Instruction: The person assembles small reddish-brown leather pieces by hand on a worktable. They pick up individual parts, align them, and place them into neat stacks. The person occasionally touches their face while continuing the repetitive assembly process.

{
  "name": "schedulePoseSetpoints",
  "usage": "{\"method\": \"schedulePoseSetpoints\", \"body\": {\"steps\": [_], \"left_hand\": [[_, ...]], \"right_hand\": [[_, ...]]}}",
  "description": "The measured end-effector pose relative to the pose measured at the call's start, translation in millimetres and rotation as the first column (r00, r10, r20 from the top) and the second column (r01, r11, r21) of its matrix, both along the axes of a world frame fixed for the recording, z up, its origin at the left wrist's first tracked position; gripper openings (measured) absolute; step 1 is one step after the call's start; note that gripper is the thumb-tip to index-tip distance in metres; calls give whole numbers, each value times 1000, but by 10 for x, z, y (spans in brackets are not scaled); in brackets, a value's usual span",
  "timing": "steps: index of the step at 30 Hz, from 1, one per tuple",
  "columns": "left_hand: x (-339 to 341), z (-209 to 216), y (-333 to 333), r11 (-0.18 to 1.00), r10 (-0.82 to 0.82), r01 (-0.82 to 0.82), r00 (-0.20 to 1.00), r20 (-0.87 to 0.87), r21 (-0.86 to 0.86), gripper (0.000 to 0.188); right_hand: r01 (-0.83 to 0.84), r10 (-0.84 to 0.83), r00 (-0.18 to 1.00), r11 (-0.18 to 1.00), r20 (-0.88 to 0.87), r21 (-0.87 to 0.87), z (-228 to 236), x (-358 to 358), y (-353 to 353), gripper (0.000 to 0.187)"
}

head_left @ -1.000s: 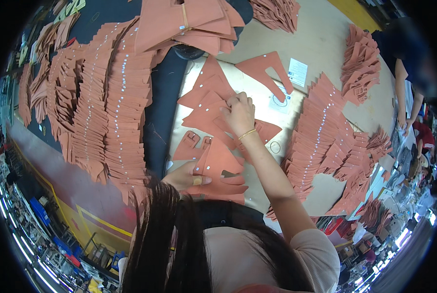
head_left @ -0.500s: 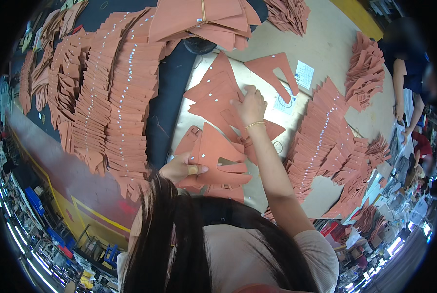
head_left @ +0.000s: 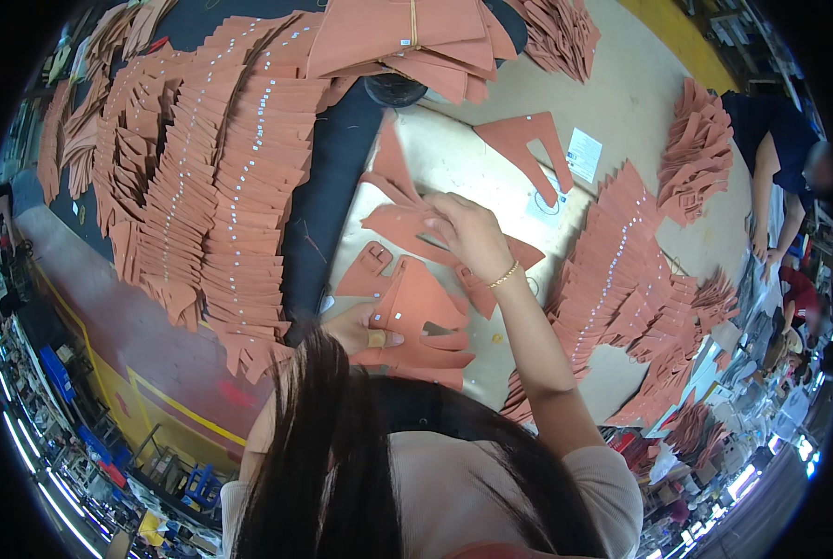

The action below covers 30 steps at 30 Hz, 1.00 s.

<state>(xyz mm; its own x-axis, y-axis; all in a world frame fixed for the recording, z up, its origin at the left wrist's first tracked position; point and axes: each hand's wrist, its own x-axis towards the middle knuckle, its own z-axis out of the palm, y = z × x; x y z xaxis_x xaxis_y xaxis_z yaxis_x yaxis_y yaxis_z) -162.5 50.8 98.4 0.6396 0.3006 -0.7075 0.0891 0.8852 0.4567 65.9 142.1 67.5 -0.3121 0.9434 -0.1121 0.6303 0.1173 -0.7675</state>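
Left hand (head_left: 353,331): thumb clamped over a terracotta slotted flat panel (head_left: 414,296), white-tagged, above the pale counter (head_left: 446,132). Right hand (head_left: 469,235): fingers narrowed, seemingly pinching terracotta pointed thin sheets (head_left: 396,168). Already ranked: terracotta fanned rows (head_left: 263,205), both sides. Not gathered: one terracotta forked panel (head_left: 514,142), lying loose beyond. Versus half a second ago: pointed sheets, then flat, now buckled upward.

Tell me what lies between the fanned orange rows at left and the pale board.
In the head view, a strip of dark surface lies between the left fanned rows and the pale board.
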Motion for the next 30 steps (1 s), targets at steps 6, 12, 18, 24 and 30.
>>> {"method": "schedulePoseSetpoints", "body": {"steps": [6, 12, 18, 24, 30], "left_hand": [[37, 34, -29, 998, -28, 31, 998, 59, -46, 43], [-4, 46, -68, 995, 86, -84, 995, 42, -52, 41], [-28, -40, -59, 996, 79, -79, 997, -1, -43, 39], [89, 30, -97, 997, 67, -65, 997, 27, -47, 39], [147, 58, -223, 993, 99, -91, 990, 97, -77, 40]], "right_hand": [[-169, 138, 979, 960, -147, -221, -323, 33, 627, 28], [-30, 67, 986, 974, 155, -226, -739, -3, 1072, 39], [125, -190, 930, 968, 313, 216, -603, 69, 746, 39], [-110, 60, 975, 966, 214, 234, -454, -57, 634, 36], [-487, 461, 873, 841, 159, 235, -421, -738, 695, 35]]}}
